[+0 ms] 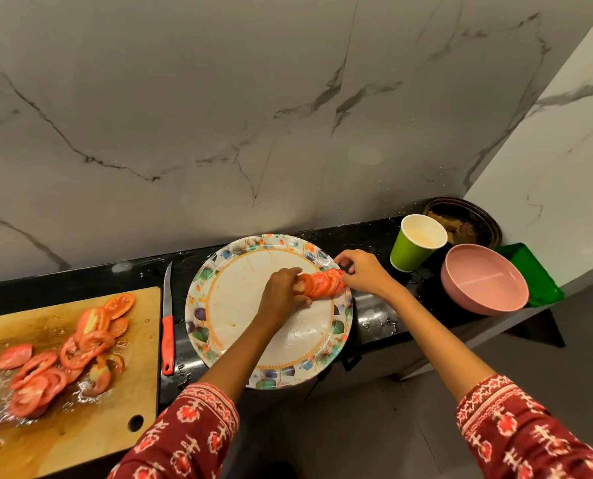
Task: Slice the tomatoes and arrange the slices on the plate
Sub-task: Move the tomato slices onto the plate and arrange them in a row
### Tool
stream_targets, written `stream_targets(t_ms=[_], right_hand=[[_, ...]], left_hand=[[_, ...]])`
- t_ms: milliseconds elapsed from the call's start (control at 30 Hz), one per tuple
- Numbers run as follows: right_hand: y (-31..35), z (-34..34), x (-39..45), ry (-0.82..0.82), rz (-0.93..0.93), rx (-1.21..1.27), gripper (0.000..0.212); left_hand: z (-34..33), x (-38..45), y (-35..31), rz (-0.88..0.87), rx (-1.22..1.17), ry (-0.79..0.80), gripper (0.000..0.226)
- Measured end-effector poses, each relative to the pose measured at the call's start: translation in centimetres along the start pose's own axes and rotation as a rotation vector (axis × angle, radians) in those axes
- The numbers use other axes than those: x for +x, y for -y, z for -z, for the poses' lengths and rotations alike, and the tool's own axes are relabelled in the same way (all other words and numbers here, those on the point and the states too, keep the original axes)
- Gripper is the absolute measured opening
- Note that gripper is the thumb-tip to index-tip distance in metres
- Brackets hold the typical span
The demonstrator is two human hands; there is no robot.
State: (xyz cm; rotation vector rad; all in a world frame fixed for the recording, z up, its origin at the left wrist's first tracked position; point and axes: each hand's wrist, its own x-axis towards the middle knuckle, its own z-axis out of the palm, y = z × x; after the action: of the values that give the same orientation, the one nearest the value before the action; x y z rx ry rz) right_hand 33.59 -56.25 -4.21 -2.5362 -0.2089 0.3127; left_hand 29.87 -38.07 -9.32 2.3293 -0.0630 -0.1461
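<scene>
1. Step in hand, IMO: fanning a row of tomato slices point(322, 283) along the right inner edge of the plate point(219, 271). Slicing looks done: knife point(167, 326) lies idle on the desk point(374, 316) btw cutting board point(139, 375) and plate.
2. Left hand point(281, 295): fingers curled round the left end of the row, gripping/steadying it. The slices stand on edge and lean on each other.
3. Right hand point(364, 273): thumb + forefinger pinch the right-most slice at the rim end. Other fingers are loosely bent.
4. How to do it well:
   - Keep left hand as a backstop so the stack doesn't topple; let right hand peel one slice at a time and lay it down w/ even overlap.
   - Follow the orange ring of the plate as a guide, work round it, leave centre for later.
   - Light pinch only. Slices look wet and soft and will prob tear or shed seeds if squeezed.
5. Where the stuff is:
   - Held row sits btw the two hands, touching both, resting on the plate's right side near the rim.
   - Rest of plate is bare apart from juice smears.
   - Remaining slices point(63, 361) lie in a loose heap on the board, well left of both hands. Blurred there, so count unclear.
6. Progress: early in arranging; most slices not yet moved over.
7. Risk: green cup point(414, 247) and pink bowl point(483, 280) are near the right forearm, so mind the elbow.
</scene>
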Motion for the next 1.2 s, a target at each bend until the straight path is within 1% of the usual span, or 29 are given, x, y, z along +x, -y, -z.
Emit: stream_targets(t_ms=[100,233,400,467,600,633,700,833,933,1067,1200], right_hand=[[-0.2,0.2,-0.3,0.003,0.010,0.011,0.032],[-0.4,0.3,-0.4,-0.006,0.025,-0.011,0.036],[-0.3,0.1,-0.3,-0.048,0.039,-0.019,0.037],[-0.2,-0.1,-0.4,-0.101,0.042,-0.004,0.034],[0.2,-0.4,-0.8,-0.310,0.024,0.078,0.032],[0.5,-0.4,-0.9,-0.326,0.021,0.095,0.031],[1.3,-0.7,-1.0,-0.307,0.033,0.120,0.027],[4.1,-2.3,-1.0,-0.257,0.100,0.153,0.020],[6.7,-4.6,-1.1,-0.229,0.138,0.159,0.021],[10.7,-9.1,-1.6,-0.192,0.208,0.191,0.020],[16.8,-14.2,-2.1,-0.128,0.284,0.220,0.018]], left_hand=[[0.1,0.0,0.4,-0.011,0.017,0.010,0.075],[0.2,0.1,0.5,-0.030,0.038,0.001,0.064],[0.4,-0.2,0.9,-0.044,0.025,0.014,0.077],[0.6,-0.2,1.0,-0.040,0.031,0.014,0.079],[1.4,-0.8,1.6,-0.026,0.018,0.015,0.076],[1.7,-1.0,1.9,-0.025,0.018,0.016,0.074],[2.5,-1.8,2.4,-0.023,0.019,0.009,0.068],[4.9,-3.8,3.8,-0.014,0.036,-0.103,0.052],[7.4,-5.9,5.7,0.007,0.046,-0.206,0.044],[11.4,-9.8,9.3,0.054,0.058,-0.318,0.038],[16.1,-14.6,14.2,0.086,0.095,-0.436,0.035]])
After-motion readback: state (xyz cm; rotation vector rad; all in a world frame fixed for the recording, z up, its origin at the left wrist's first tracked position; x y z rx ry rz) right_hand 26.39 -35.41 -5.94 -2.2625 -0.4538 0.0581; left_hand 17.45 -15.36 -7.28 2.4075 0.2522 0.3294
